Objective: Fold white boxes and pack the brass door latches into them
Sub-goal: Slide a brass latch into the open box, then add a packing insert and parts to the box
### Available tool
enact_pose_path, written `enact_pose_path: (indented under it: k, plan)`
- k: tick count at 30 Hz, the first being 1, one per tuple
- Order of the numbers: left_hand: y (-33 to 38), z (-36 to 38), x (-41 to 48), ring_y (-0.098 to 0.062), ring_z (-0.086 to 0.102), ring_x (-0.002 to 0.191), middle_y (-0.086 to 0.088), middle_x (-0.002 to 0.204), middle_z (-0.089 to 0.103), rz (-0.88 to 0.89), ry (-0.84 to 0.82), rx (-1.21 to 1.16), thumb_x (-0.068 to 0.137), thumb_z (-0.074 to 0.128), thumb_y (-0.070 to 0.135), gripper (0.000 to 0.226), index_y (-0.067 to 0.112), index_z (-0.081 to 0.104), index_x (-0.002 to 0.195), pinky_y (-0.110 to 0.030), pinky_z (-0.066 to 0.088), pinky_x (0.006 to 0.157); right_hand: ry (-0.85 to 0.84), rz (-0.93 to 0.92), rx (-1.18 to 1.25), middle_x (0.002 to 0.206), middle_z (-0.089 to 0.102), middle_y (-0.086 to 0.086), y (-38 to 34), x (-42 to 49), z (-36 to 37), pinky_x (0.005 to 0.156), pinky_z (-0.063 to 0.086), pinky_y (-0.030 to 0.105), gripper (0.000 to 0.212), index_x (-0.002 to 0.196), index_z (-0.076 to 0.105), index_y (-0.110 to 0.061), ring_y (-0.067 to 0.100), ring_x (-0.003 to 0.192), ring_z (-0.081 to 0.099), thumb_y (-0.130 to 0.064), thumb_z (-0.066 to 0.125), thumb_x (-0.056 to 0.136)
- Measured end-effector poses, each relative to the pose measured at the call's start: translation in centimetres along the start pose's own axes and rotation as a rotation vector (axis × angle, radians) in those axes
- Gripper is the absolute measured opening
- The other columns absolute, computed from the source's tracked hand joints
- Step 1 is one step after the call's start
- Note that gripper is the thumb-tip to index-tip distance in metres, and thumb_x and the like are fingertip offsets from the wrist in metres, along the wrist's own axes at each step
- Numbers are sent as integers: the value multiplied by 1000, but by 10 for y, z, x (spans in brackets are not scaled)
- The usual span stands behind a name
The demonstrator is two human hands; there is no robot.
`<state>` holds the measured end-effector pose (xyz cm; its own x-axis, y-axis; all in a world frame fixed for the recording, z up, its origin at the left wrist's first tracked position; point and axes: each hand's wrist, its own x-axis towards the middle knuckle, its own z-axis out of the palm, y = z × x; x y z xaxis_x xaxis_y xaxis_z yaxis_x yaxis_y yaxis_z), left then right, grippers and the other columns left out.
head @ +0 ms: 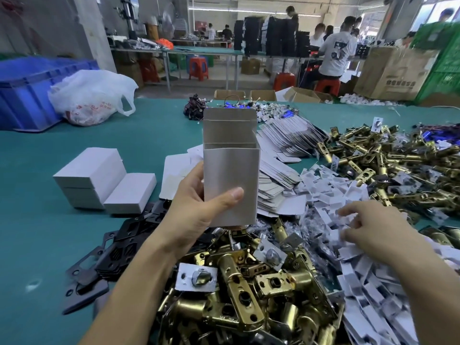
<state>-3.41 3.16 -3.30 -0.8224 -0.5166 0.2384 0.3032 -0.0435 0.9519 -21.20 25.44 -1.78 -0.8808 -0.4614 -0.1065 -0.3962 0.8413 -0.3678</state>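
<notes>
My left hand (pixel 196 207) grips an upright white box (pixel 230 168), thumb across its front face; its top flap stands open. My right hand (pixel 371 230) reaches into a heap of small white folded card inserts (pixel 353 257), fingers curled among them, and its grip is blurred. Brass door latches (pixel 239 295) lie piled below the box, with a second pile (pixel 398 163) at the right. Flat unfolded box blanks (pixel 281 145) fan out behind the box.
Three closed white boxes (pixel 104 180) are stacked at the left on the green table (pixel 74 150). Black strike plates (pixel 112 255) lie near the left forearm. A white plastic bag (pixel 92 98) and a blue crate (pixel 27 90) sit far left. People work at benches behind.
</notes>
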Motion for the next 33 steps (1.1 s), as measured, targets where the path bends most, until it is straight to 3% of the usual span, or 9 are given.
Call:
enact_pose_path:
  k: [3, 5, 12, 15, 18, 22, 24, 28, 33]
  plan:
    - [0, 3, 1, -12, 74, 91, 1, 102, 78, 19, 7, 72, 72, 87, 19, 49, 26, 65, 115, -25, 60, 70, 81, -104, 52, 77, 62, 2, -9, -3, -5, 76, 53, 38, 62, 148, 41, -17, 22, 79, 58, -16, 68, 92]
    - [1, 5, 0, -10, 74, 88, 3, 99, 78, 33, -10, 111, 76, 86, 14, 48, 22, 62, 117, -24, 59, 69, 159, -214, 127, 70, 56, 5, -18, -6, -13, 63, 48, 33, 55, 146, 46, -22, 16, 64, 52, -18, 64, 94]
    - [2, 10, 0, -20, 70, 93, -10, 107, 69, 90, -50, 290, 75, 80, 20, 43, 27, 62, 114, -38, 62, 79, 301, -656, 858, 74, 71, 5, -74, -49, -50, 48, 49, 16, 19, 98, 70, -27, 12, 54, 67, -28, 75, 79]
    - [2, 10, -1, -22, 70, 93, -5, 103, 71, 97, -73, 312, 77, 80, 19, 43, 28, 62, 116, -40, 62, 80, 365, -800, 836, 75, 75, -1, -102, -54, -55, 47, 51, 17, 10, 92, 70, -17, 12, 58, 71, -19, 76, 85]
    - [2, 9, -1, -22, 70, 95, -6, 106, 70, 96, -63, 311, 77, 80, 20, 46, 26, 62, 120, -40, 63, 78, 288, -769, 704, 75, 76, -4, -119, -46, -53, 57, 53, 16, 15, 102, 69, -16, 5, 65, 72, -14, 73, 88]
    - [2, 6, 0, -22, 70, 95, -5, 105, 71, 82, -35, 329, 77, 79, 23, 46, 23, 61, 119, -42, 63, 79, 377, -702, 358, 82, 73, -5, -120, -30, -47, 82, 54, 37, 10, 101, 74, -23, 20, 90, 67, -22, 68, 93]
    - [1, 6, 0, -21, 70, 94, -3, 104, 72, 69, -28, 352, 77, 79, 23, 45, 25, 61, 118, -46, 62, 80, 428, -679, 349, 82, 70, -1, -121, -27, -47, 80, 52, 37, 9, 93, 77, -25, 27, 95, 61, -27, 68, 93]
    - [1, 5, 0, -21, 70, 93, -2, 102, 72, 56, -29, 367, 78, 78, 23, 44, 24, 61, 119, -48, 61, 80, 453, -670, 339, 77, 62, -7, -126, -21, -48, 65, 47, 25, 12, 86, 77, -24, 15, 80, 59, -35, 72, 88]
    - [3, 7, 0, -23, 70, 91, -4, 100, 72, 64, -23, 358, 77, 78, 22, 43, 21, 61, 117, -48, 61, 80, 425, -659, 250, 81, 64, -4, -130, -19, -49, 71, 54, 41, 15, 86, 78, -23, 15, 75, 59, -38, 74, 86]
